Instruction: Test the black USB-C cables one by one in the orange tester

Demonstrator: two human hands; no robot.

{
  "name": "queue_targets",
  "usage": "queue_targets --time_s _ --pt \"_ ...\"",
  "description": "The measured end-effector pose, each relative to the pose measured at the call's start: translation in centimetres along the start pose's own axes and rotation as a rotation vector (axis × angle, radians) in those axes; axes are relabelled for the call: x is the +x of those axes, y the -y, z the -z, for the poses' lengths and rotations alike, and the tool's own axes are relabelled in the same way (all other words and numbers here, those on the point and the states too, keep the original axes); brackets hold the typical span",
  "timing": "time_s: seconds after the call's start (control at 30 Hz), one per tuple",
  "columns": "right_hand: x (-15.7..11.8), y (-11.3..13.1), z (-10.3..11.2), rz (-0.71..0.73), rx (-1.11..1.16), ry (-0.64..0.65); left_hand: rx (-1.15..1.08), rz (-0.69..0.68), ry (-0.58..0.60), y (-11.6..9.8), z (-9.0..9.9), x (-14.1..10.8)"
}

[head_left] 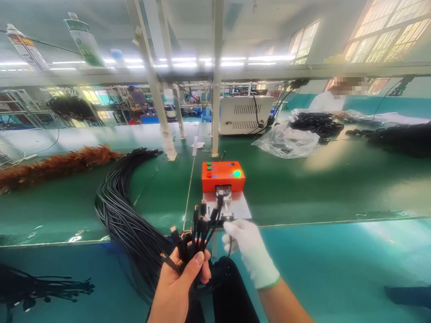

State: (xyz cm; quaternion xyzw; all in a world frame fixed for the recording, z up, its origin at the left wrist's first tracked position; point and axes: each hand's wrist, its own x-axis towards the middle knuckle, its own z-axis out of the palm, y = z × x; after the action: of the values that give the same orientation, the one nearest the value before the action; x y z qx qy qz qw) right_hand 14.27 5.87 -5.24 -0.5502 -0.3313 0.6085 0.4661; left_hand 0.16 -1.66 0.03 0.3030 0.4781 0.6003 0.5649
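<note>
My bare left hand (188, 273) is wrapped round a bunch of black cables, whose connectors (183, 240) fan out above the fingers. My right hand (247, 251), in a white glove, pinches a black cable (230, 244) just right of the bunch. Beyond both hands stands an orange box (222, 176) with a lit green light, two green buttons and a red one. A metal plate (241, 211) lies at its front, partly hidden behind the raised connectors. Left of my left hand, a thick bundle of black cables (117, 206) runs over the table's edge.
The green table (303, 193) spans the view. Copper-coloured bundled strands (57, 168) lie at left. Behind are a white metal case (246, 114), a clear plastic bag (288, 141), black cable piles (397, 137) and upright posts (215, 89). A person (328, 101) sits across at the right.
</note>
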Motion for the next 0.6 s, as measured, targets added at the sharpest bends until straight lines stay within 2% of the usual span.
queue_targets --time_s 0.13,0.37,0.6 --pt "0.3 -0.1 0.0 -0.01 0.002 -0.01 -0.007 -0.02 -0.035 0.1 -0.1 -0.1" --pt "1.3 0.6 -0.1 -0.066 0.018 0.022 -0.003 0.008 0.038 0.3 0.5 0.2" --pt "1.4 0.3 -0.2 -0.063 0.062 0.02 -0.008 0.026 0.07 0.3 0.7 0.3"
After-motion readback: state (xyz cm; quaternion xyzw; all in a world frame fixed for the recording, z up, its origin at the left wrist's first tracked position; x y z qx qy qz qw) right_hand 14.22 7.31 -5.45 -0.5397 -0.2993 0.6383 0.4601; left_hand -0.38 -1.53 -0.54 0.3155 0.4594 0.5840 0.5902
